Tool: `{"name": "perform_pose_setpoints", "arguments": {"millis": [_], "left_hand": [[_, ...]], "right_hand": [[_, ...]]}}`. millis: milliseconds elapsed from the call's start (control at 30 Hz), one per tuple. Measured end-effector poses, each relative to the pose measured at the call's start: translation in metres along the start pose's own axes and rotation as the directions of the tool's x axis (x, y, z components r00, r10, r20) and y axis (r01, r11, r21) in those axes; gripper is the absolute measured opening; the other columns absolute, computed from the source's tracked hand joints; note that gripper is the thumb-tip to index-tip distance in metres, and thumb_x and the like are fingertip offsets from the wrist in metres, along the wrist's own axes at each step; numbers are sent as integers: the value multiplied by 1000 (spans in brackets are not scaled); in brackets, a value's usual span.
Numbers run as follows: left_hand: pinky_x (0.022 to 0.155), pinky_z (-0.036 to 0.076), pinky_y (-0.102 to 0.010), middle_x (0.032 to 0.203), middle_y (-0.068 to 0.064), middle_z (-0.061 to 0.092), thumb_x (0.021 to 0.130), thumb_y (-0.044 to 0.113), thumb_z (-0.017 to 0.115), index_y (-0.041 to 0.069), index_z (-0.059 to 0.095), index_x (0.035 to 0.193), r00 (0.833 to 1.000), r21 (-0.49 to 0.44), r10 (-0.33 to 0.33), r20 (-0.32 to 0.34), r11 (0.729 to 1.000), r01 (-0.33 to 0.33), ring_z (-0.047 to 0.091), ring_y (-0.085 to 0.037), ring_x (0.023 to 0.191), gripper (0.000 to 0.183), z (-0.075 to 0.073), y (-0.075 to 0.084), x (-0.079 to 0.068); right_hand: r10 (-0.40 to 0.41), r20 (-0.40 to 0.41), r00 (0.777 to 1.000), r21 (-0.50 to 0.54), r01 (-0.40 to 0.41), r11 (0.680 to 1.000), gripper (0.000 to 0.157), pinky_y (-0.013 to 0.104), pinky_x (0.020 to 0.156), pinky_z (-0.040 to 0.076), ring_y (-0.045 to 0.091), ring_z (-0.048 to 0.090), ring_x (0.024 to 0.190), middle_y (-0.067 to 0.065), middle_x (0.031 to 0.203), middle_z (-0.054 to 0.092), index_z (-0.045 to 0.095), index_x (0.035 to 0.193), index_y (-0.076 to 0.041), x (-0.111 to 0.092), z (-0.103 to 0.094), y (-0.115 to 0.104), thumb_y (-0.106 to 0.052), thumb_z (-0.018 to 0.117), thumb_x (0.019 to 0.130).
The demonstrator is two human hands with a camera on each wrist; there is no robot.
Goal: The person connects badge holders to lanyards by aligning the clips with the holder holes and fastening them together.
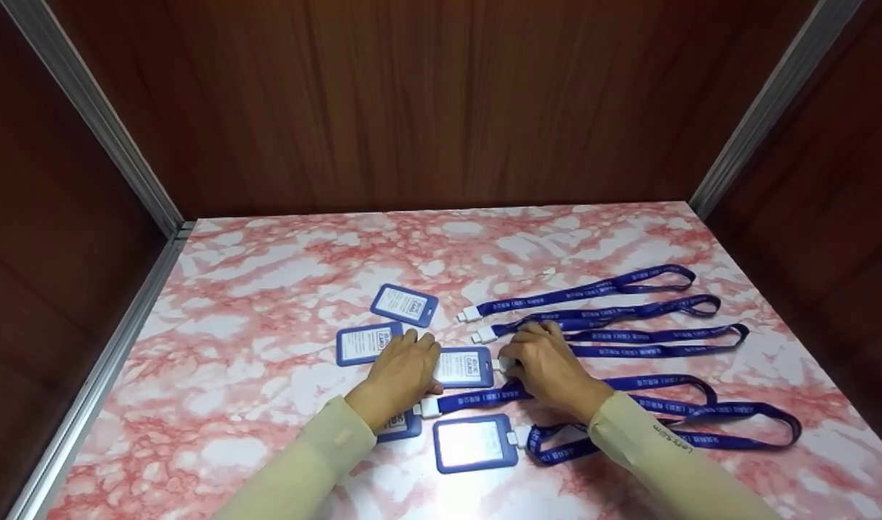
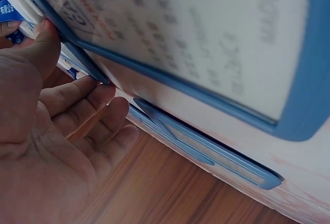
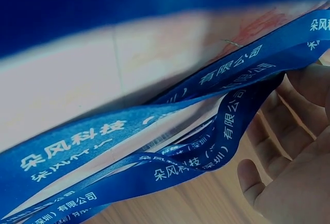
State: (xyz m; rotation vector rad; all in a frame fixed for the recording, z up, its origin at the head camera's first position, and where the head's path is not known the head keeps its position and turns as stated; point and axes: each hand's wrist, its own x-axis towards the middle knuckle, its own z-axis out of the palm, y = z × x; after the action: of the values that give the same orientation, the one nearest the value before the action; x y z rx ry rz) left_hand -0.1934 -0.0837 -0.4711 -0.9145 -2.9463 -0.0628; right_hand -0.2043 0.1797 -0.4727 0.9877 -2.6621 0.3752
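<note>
My left hand [image 1: 404, 372] grips the left end of a blue card holder [image 1: 464, 367] by its two long edges, thumb nearer me. In the left wrist view, thumb and fingertips sit on either side of that holder. My right hand [image 1: 549, 365] pinches the white clip [image 1: 504, 363] of a blue lanyard right at the holder's slotted end. That lanyard's strap [image 1: 657, 352] runs out to the right. In the right wrist view, printed blue straps [image 3: 175, 170] cross in front of my curled fingers.
Two loose card holders [image 1: 404, 304] [image 1: 368, 344] lie behind my left hand. Two lanyards [image 1: 592, 290] [image 1: 614, 315] with white clips stretch across the table's far right. Nearer me, two holders [image 1: 475, 444] [image 1: 401, 427] have lanyards at their ends. Wood panels [image 1: 441, 108] enclose the table.
</note>
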Motion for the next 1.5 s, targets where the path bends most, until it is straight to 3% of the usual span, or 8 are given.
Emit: {"name": "perform_pose_setpoints", "arguments": {"millis": [633, 967, 1500], "left_hand": [[100, 50, -47, 115, -10, 64, 88, 41, 78, 2, 66, 121, 1000, -25, -10, 20, 1000, 10, 58, -30, 107, 53, -1, 1, 0], [92, 52, -45, 106, -8, 63, 87, 41, 80, 2, 67, 114, 1000, -12, 6, -13, 1000, -6, 57, -28, 97, 50, 0, 2, 0], [98, 51, -47, 111, -9, 63, 88, 41, 79, 1, 66, 118, 1000, -14, -16, 13, 1000, 16, 58, -29, 103, 51, 0, 3, 1]], "right_hand": [[-8, -1, 1000, 14, 8, 1000, 17, 51, 91, 42, 24, 61, 98, 0, 95, 76, 79, 93, -14, 1, 2, -3, -7, 85, 79], [-18, -25, 1000, 10, 18, 1000, 16, 49, 92, 42, 22, 61, 96, -2, 93, 75, 78, 89, -15, 1, 5, -3, -5, 84, 78], [-48, -56, 997, 24, 49, 999, 17, 49, 90, 42, 22, 62, 94, -1, 92, 74, 78, 89, -14, 1, 8, -4, -3, 84, 77]]}}
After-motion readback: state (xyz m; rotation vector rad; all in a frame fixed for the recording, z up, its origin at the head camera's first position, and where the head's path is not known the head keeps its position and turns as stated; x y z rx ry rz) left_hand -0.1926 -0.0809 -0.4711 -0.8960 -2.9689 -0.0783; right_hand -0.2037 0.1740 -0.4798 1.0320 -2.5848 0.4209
